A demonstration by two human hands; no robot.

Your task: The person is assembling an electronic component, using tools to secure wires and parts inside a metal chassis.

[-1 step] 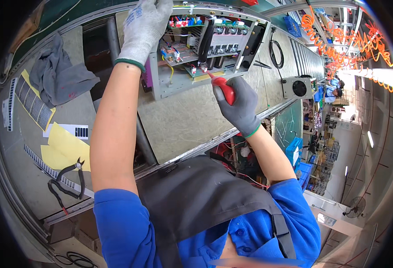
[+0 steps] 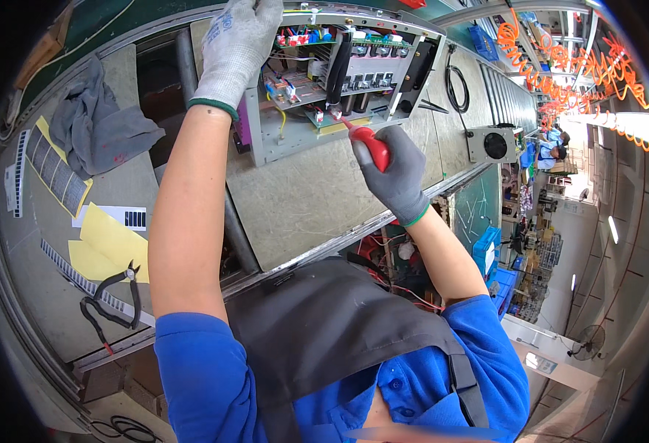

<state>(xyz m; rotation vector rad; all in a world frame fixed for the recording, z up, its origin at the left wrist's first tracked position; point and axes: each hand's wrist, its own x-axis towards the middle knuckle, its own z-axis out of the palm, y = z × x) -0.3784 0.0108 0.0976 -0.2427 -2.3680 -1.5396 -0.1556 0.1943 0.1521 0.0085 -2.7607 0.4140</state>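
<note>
My left hand (image 2: 239, 55), in a whitish knit glove, reaches over the upper left corner of an open metal equipment chassis (image 2: 280, 151). Its fingertips are cut off by the picture's top edge. In a dark grey glove, my right hand (image 2: 398, 170) is closed round the red handle of a screwdriver (image 2: 369, 148). The thin shaft points up and left into the chassis, its tip by a small green circuit board (image 2: 315, 117) low inside. Further boards with wires and components fill the upper levels, and a thick black cable (image 2: 339, 70) runs down across them.
On the bench's left lie a grey cloth (image 2: 103, 125), yellow sheets (image 2: 110, 236), label strips and black-handled cutters (image 2: 129, 295). To the right are a coiled black cable (image 2: 456, 88) and a metal unit with a fan (image 2: 495, 145). Orange coiled hoses (image 2: 553, 66) hang beyond; a person sits far off.
</note>
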